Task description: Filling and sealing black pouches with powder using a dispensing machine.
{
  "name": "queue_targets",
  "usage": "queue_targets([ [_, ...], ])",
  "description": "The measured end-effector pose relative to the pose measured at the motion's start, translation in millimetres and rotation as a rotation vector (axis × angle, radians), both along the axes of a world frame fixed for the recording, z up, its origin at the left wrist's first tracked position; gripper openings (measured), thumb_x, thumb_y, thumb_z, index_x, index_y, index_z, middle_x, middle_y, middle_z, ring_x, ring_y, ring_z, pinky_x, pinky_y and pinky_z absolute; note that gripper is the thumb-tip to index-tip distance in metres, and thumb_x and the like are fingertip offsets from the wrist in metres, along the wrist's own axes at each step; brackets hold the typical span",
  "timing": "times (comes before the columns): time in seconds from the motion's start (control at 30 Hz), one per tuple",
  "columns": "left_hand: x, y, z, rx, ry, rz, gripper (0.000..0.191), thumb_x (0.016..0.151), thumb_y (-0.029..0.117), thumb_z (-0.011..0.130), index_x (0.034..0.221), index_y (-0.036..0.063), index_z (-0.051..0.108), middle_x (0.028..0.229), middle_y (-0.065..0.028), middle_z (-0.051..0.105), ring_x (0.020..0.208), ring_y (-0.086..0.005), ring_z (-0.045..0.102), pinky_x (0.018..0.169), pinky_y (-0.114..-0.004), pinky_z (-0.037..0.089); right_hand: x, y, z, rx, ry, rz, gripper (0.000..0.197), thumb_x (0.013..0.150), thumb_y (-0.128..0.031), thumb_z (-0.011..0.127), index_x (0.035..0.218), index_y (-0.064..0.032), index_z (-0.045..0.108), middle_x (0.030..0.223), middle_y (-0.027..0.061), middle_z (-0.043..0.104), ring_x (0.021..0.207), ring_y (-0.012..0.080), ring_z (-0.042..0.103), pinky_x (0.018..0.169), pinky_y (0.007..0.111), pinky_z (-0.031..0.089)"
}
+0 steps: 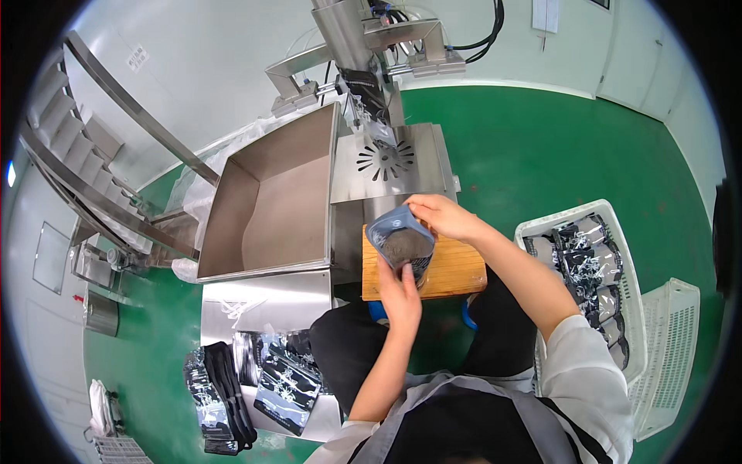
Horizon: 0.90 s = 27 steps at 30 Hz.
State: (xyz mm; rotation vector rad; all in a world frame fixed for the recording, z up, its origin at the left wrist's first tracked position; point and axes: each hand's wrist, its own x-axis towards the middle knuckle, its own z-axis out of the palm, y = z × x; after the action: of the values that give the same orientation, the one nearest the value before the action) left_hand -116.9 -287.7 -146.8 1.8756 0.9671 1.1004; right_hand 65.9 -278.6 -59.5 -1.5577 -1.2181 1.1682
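Between my hands is an open printed plastic pouch [402,235], its mouth turned up and a grey-brown powdery or granular material [406,246] showing inside. My left hand [400,298] grips its lower part, with the thumb on the near side. At the upper right rim, my right hand [443,217] pinches the pouch edge; some of its fingers are hidden. Directly below is a small wooden board [458,269] between my knees. Farther ahead, a dark pouch [366,95] hangs at the lower end of a steel filling tube [346,40].
A deep stainless steel bin [290,214] stands left of a slotted steel plate [423,168]. Stacked flat pouches [290,383] lie on a steel surface [272,298]. At right, a white plastic crate [635,325] holds several filled pouches [585,261], beside another crate [666,354].
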Motion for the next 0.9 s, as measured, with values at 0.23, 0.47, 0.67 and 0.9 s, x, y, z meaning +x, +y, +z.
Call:
queue_targets([
  [0.23,-11,23,0,-0.134,-0.127,-0.217,0.025,0.095,0.021,0.049,0.096,-0.0011,0.06,0.071,0.0004,0.055,0.068,-0.0073,0.048,0.063,-0.024,0.041,8,-24,10,0.374,-0.883,0.004,0.035,0.071,-0.024,0.072,0.103,-0.0127,0.065,0.089,0.0098,0.066,0.085,0.0285,0.063,0.072,0.041,0.049],
  [0.47,-6,39,-10,-0.201,-0.208,-0.303,0.023,0.093,0.016,0.052,0.101,-0.0035,0.063,0.084,0.002,0.06,0.079,-0.0057,0.048,0.075,-0.021,0.039,-3,-19,29,0.29,-1.129,-0.044,0.016,0.074,-0.023,0.067,0.082,-0.0083,0.066,0.075,0.0114,0.064,0.073,0.0302,0.063,0.063,0.041,0.048],
  [0.67,-12,61,-27,-0.299,-0.287,-0.35,0.027,0.092,0.012,0.053,0.112,-0.0042,0.06,0.106,-0.0027,0.061,0.098,-0.0093,0.051,0.091,-0.024,0.037,21,-65,-7,0.587,0.167,-0.394,0.026,0.087,-0.005,0.051,0.112,-0.0008,0.058,0.103,0.0067,0.064,0.09,0.0163,0.061,0.078,0.031,0.046],
  [0.9,1,59,-10,-0.377,-0.391,-0.555,0.013,0.087,0.009,0.059,0.093,-0.0017,0.064,0.085,0.0025,0.06,0.079,-0.0068,0.051,0.074,-0.023,0.042,18,-82,-74,0.324,0.288,-0.153,0.036,0.081,-0.003,0.061,0.117,-0.0001,0.057,0.111,0.0048,0.062,0.1,0.0134,0.057,0.091,0.029,0.042],
])
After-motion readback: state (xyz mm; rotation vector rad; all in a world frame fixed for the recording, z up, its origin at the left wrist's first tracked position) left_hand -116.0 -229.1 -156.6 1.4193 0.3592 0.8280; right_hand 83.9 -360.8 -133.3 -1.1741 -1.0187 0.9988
